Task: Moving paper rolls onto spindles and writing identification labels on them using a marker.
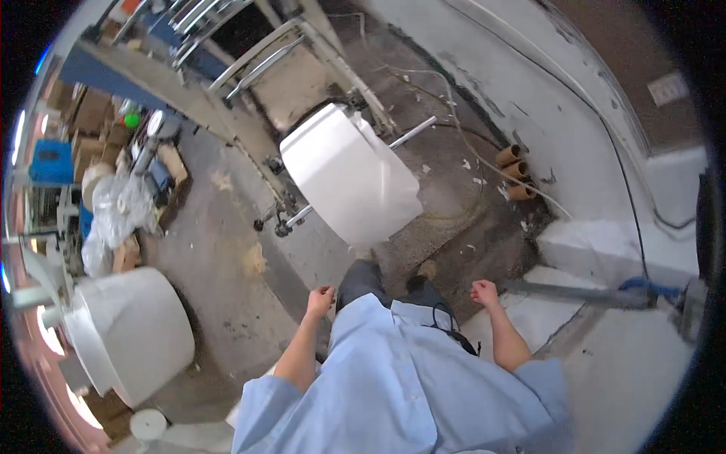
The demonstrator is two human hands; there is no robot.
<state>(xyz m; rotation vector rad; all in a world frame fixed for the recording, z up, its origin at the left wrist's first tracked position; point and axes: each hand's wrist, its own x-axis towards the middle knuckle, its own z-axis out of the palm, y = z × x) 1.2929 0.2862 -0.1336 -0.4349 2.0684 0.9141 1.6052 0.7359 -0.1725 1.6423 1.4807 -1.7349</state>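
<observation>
Two hands in play, left hand and right hand, each grip loosely curled, partly open, nothing seen in either! Ahead of them, well apart, one big white roll sits on a metal bar at the machine frame, its sheet edge loose and ragged. A second white roll stands far left. Three cardboard tubes by the wall! One pale label upper right, its print too small to read.
</observation>
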